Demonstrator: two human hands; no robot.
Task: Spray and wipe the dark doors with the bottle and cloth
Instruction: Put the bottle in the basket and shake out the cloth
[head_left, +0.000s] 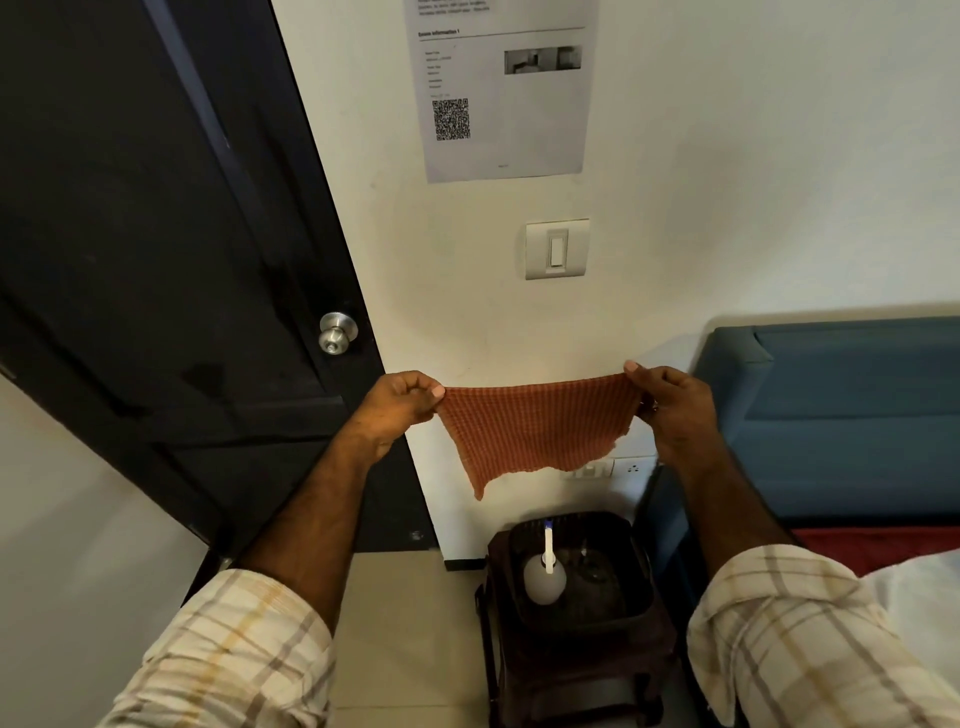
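A person's two hands hold a rust-orange cloth (535, 431) stretched out flat in front of a white wall (727, 182). The left hand (397, 410) pinches one top corner and the right hand (675, 410) pinches the other, so the lower edge hangs loose and ragged. The cloth has a ribbed, waffle-like weave; it looks thin, light and limp, best gripped by bunching or folding it into a pad. Below it, a translucent round-bodied spray bottle (544, 574) with a white nozzle stands upright on a dark brown plastic stool (576, 654); it looks light, smooth and easiest to take by its neck. To the left stands the dark door (156, 260), matte and panelled, with a round brushed-metal knob (336, 332).
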